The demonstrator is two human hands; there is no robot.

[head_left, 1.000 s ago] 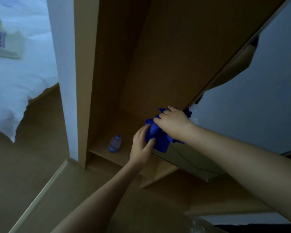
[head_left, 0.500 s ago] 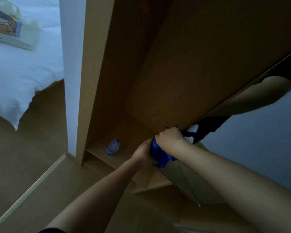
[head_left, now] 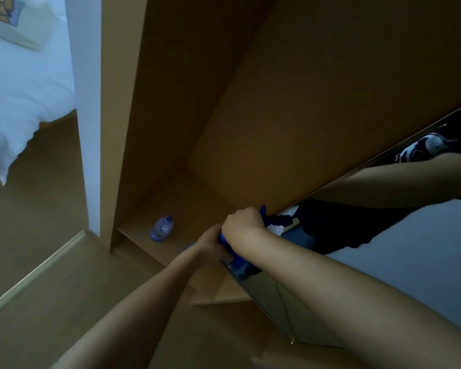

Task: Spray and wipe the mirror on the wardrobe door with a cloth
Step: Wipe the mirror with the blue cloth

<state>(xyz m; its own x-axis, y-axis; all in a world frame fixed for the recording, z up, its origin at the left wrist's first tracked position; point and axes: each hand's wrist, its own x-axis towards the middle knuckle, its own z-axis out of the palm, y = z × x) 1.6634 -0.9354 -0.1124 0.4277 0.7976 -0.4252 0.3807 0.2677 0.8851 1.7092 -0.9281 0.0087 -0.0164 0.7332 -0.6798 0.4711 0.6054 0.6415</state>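
- Both hands are bunched together low on the door edge, sharing the blue cloth (head_left: 238, 258).
- Right hand (head_left: 241, 222) is fisted over the top of the cloth, knuckles up, right at the mirror (head_left: 410, 262) edge.
- Left hand (head_left: 210, 242) sits just under and left of it, fingers tucked into the cloth; I think it's gripping, but the right wrist covers most of it.
- Cloth pokes out above the right knuckles and hangs below the wrist, touching the mirror's bottom corner.
- Mirror runs off to the right of my hands, showing a reflected arm.
- Bottle (head_left: 161, 228) lies on the wardrobe (head_left: 277, 89) floor, left of the hands, apart from them.
- Bed (head_left: 19, 97) far left.
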